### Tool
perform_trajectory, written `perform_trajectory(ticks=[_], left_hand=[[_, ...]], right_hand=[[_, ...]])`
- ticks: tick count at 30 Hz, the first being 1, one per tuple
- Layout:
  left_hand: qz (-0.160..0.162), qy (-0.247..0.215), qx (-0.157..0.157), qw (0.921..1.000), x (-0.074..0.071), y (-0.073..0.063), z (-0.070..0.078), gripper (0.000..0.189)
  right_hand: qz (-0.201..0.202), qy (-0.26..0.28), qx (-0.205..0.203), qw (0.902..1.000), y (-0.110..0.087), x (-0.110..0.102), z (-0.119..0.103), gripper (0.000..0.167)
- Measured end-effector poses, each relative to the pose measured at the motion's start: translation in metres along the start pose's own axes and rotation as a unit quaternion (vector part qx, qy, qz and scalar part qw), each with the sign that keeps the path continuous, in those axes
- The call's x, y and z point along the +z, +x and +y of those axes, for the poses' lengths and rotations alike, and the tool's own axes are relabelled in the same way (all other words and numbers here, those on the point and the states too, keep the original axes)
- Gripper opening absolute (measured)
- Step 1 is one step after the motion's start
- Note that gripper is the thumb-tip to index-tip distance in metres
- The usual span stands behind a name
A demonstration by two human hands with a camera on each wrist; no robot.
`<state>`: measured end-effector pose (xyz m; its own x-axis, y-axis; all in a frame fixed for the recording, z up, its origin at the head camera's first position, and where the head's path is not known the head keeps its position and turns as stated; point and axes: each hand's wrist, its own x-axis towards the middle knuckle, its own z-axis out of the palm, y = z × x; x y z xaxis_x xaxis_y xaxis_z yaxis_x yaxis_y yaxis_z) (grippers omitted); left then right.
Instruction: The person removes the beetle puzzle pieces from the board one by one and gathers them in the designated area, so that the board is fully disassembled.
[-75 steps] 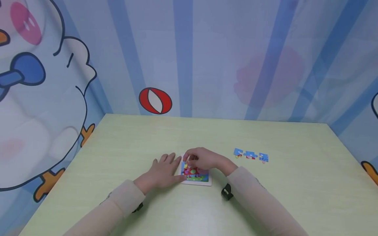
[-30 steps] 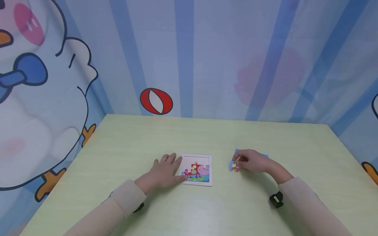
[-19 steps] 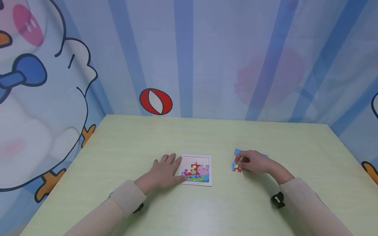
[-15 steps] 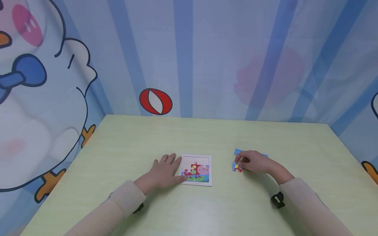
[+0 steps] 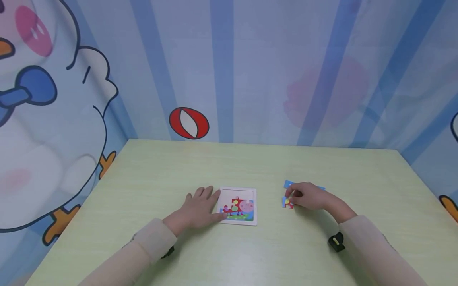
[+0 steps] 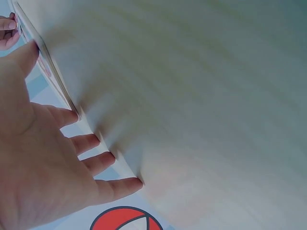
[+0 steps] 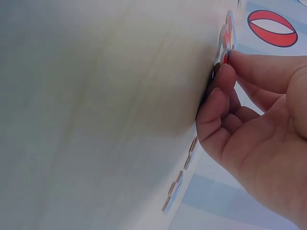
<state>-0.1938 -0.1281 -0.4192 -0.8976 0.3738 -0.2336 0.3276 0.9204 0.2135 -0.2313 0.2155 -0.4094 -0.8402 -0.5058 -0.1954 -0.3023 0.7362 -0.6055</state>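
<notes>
My left hand lies with spread, straight fingers at the left side of a square white puzzle tray; its thumb and index finger touch the edge. The tray's lower part holds joined pieces showing a pink pig in red, while its upper part is bare white. To the right, my right hand pinches a blue, red and yellow puzzle piece between thumb and fingers, low over the table. In the right wrist view, this puzzle piece extends past the fingertips.
Just behind the right hand lie blue loose puzzle pieces, partly covered by it; loose pieces also show in the right wrist view. A cartoon-printed curtain rises behind the pale table.
My right hand has moved from over the tray to the right, beside the loose pieces, with a piece between its fingers. Lately it barely moves. My left hand has stayed at the tray.
</notes>
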Motion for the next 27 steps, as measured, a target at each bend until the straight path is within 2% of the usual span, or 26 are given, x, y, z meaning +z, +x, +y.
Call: perform_trajectory(ticks=[9, 17, 27], left_hand=[[0.001, -0.002, -0.001, 1.0000, 0.000, 0.000, 0.000, 0.081], [0.002, 0.002, 0.000, 1.0000, 0.001, 0.001, -0.001, 0.081], [0.003, -0.001, 0.007, 1.0000, 0.000, 0.001, -0.001, 0.081]], right_hand=[[-0.007, 0.011, 0.005, 0.9999, -0.001, -0.001, 0.000, 0.013], [-0.008, 0.048, -0.018, 0.9986, 0.001, -0.013, -0.004, 0.022], [-0.002, 0.048, -0.049, 0.9976, 0.015, -0.017, -0.031, 0.024]])
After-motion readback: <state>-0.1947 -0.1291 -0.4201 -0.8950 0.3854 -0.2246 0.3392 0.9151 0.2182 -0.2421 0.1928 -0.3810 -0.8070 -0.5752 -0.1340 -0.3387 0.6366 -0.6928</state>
